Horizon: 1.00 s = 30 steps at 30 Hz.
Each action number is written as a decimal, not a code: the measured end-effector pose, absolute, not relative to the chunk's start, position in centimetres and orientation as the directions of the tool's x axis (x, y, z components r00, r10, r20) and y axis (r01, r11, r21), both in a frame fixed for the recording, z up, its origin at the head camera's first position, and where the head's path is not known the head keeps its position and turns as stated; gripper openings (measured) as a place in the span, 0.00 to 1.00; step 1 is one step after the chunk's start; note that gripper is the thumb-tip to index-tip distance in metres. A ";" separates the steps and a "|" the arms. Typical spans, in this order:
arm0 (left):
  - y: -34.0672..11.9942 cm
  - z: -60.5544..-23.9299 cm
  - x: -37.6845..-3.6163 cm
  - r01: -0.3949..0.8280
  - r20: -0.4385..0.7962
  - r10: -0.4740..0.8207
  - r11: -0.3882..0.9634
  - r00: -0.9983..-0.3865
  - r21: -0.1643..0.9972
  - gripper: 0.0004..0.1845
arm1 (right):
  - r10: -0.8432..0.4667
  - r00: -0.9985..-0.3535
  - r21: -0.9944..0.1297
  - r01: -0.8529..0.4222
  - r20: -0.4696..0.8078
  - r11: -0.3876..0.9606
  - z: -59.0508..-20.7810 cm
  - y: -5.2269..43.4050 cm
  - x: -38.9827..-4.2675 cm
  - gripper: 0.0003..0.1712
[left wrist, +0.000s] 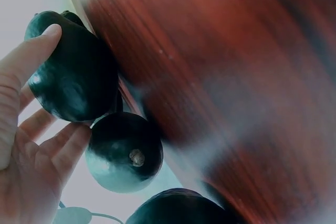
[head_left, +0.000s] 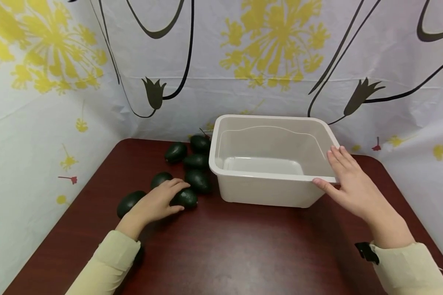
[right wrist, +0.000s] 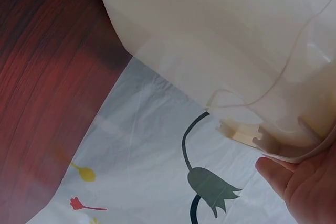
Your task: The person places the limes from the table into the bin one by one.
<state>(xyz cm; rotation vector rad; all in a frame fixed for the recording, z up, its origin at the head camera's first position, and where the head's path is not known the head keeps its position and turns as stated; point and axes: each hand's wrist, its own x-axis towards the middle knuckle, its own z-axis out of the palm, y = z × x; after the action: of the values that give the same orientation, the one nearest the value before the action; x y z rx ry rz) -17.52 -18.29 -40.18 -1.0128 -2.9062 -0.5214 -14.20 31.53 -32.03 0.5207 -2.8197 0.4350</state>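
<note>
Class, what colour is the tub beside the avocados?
The tub is plain cream-white, clearest in the head view.
</note>
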 end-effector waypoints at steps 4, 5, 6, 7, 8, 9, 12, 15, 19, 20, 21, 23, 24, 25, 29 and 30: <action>-18.3 -40.2 -17.5 0.605 0.129 0.598 0.733 -0.791 0.310 0.32 | -0.315 -0.902 -0.244 -0.390 0.297 0.888 -32.1 31.4 -14.3 0.49; -18.3 -40.2 -17.5 0.604 0.129 0.597 0.734 -0.792 0.311 0.32 | -0.316 -0.900 -0.244 -0.392 0.300 0.887 -32.1 31.4 -14.3 0.49; -18.4 -40.2 -17.5 0.604 0.130 0.597 0.734 -0.792 0.310 0.32 | -0.316 -0.900 -0.245 -0.393 0.302 0.886 -32.1 31.4 -14.3 0.49; -18.4 -40.2 -17.5 0.604 0.130 0.597 0.734 -0.792 0.310 0.32 | -0.315 -0.900 -0.246 -0.393 0.302 0.886 -32.1 31.4 -14.3 0.49; -18.4 -40.2 -17.5 0.604 0.129 0.597 0.734 -0.792 0.311 0.32 | -0.316 -0.900 -0.247 -0.393 0.301 0.885 -32.2 31.4 -14.4 0.49; -18.4 -40.2 -17.5 0.604 0.127 0.598 0.733 -0.792 0.313 0.32 | -0.315 -0.901 -0.249 -0.392 0.300 0.885 -32.2 31.4 -14.3 0.49; -18.5 -40.2 -17.5 0.603 0.119 0.601 0.731 -0.790 0.319 0.32 | -0.311 -0.905 -0.249 -0.385 0.290 0.889 -32.2 31.3 -14.3 0.49; -18.4 -40.1 -17.5 0.606 0.114 0.606 0.726 -0.787 0.325 0.32 | -0.310 -0.906 -0.246 -0.383 0.287 0.891 -32.3 31.3 -14.3 0.49; -18.4 -39.9 -17.5 0.608 0.113 0.608 0.725 -0.786 0.324 0.32 | -0.308 -0.906 -0.247 -0.381 0.290 0.891 -32.3 31.3 -14.4 0.49; -18.4 -39.9 -17.5 0.607 0.113 0.607 0.726 -0.787 0.324 0.32 | -0.307 -0.907 -0.248 -0.381 0.289 0.891 -32.3 31.3 -14.4 0.49; -18.4 -39.9 -17.5 0.608 0.113 0.608 0.726 -0.786 0.323 0.32 | -0.305 -0.908 -0.248 -0.378 0.288 0.892 -32.3 31.2 -14.4 0.49; -18.4 -39.8 -17.5 0.610 0.115 0.609 0.725 -0.785 0.321 0.32 | -0.300 -0.909 -0.249 -0.374 0.290 0.893 -32.2 31.1 -14.3 0.49; -18.4 -39.8 -17.5 0.611 0.118 0.610 0.723 -0.783 0.321 0.32 | -0.297 -0.909 -0.248 -0.372 0.292 0.894 -32.2 31.1 -14.3 0.49; -18.4 -39.8 -17.5 0.611 0.119 0.609 0.724 -0.784 0.321 0.32 | -0.294 -0.909 -0.248 -0.370 0.295 0.896 -32.2 31.1 -14.3 0.49; -18.3 -39.5 -17.3 0.613 0.134 0.606 0.724 -0.784 0.317 0.32 | -0.284 -0.907 -0.245 -0.365 0.310 0.898 -32.2 31.2 -14.2 0.49; -18.3 -39.4 -17.2 0.613 0.136 0.604 0.725 -0.785 0.315 0.32 | -0.285 -0.907 -0.244 -0.366 0.311 0.898 -32.2 31.2 -14.2 0.49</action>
<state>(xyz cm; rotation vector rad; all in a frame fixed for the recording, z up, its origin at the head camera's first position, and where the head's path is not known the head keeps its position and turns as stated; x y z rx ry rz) -17.25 -18.27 -39.35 -1.0214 -2.8952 -0.5417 -14.24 31.22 -32.24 0.4890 -2.7954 0.4344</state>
